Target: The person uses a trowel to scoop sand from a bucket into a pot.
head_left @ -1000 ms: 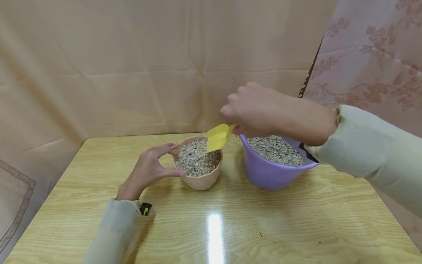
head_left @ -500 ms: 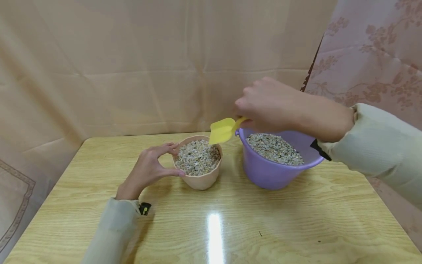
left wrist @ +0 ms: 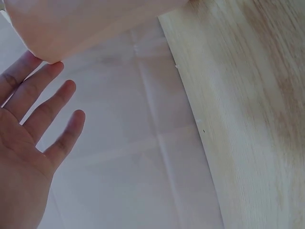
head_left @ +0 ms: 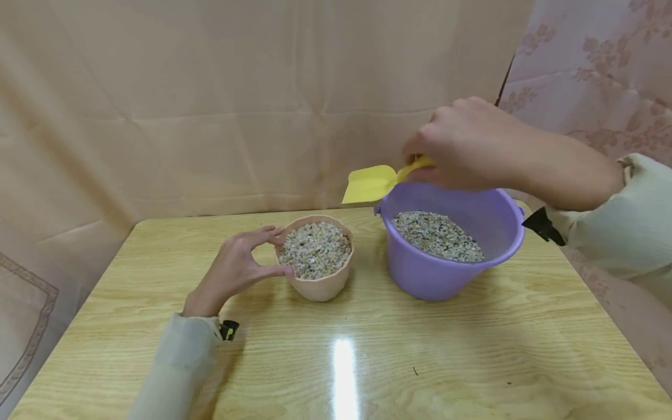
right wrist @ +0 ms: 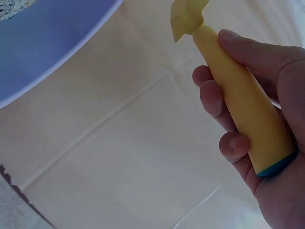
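Observation:
A peach-coloured pot (head_left: pixel 321 289), filled nearly to the rim with fine gravel (head_left: pixel 315 251), stands on the wooden table. My left hand (head_left: pixel 233 271) touches its left side, thumb at the front of the rim and fingers farther back; the left wrist view shows those fingers fairly straight and spread, two tips at the pot wall. In my right hand (head_left: pixel 467 146) I grip the handle of a small yellow shovel (head_left: pixel 370 184), whose blade points left, above the table's back edge. The right wrist view shows fingers and thumb round the yellow handle (right wrist: pixel 248 109) with its blue-green end.
Right of the pot stands a purple bucket (head_left: pixel 430 283) partly filled with similar gravel (head_left: pixel 438 236), below my right hand. Beige cloth (head_left: pixel 210 105) hangs behind the table (head_left: pixel 294 361), and a pinkish floral cloth (head_left: pixel 609 70) hangs at the right.
My right hand has moved right and up with the shovel, from above the pot to over the bucket's back rim. My left hand has stayed at the pot.

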### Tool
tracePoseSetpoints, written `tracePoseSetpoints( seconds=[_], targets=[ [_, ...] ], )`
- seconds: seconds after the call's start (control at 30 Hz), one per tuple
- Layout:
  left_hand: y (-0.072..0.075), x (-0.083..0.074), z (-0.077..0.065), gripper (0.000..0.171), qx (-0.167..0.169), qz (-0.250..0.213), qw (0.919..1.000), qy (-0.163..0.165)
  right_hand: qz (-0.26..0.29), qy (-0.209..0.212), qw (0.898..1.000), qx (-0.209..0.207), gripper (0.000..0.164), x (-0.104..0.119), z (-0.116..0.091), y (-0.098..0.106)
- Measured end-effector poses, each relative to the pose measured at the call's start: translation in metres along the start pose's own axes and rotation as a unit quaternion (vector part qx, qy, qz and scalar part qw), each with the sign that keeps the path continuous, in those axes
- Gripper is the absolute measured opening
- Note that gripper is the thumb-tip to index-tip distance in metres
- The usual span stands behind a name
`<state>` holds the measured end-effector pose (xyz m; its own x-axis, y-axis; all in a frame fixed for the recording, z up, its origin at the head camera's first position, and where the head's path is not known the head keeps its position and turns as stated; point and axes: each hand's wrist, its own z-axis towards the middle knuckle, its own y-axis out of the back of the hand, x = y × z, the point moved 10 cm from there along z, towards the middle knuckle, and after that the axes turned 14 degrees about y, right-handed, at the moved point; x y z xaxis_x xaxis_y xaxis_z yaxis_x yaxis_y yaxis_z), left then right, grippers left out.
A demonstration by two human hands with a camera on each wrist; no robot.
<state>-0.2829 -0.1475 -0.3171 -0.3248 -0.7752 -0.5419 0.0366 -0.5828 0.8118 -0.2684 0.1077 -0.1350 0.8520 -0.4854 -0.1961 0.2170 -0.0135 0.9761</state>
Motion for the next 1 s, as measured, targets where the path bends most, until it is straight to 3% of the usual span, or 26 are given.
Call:
tracePoseSetpoints(
  seconds=[0.23,0.47,0.67,1.0],
  targets=[
    [-0.002,-0.004,0.001,0.059,0.005,-0.005,0.9999,-0.007,-0.001,-0.034,0.999,-0.004,0.012,-0.021,-0.026,-0.006],
    [0.0,-0.013,0.002,0.052,-0.014,0.003,0.9998,-0.014,-0.003,-0.066,0.998,-0.008,0.019,-0.041,-0.054,-0.011],
    [0.0,-0.033,0.004,0.045,-0.055,0.009,0.9972,-0.049,-0.002,-0.067,0.997,-0.023,0.015,-0.046,-0.072,-0.021],
    [-0.013,-0.076,0.015,0.038,-0.058,0.001,0.9945,-0.088,0.018,-0.076,0.997,-0.019,0.014,-0.053,-0.093,-0.049]
  ],
)
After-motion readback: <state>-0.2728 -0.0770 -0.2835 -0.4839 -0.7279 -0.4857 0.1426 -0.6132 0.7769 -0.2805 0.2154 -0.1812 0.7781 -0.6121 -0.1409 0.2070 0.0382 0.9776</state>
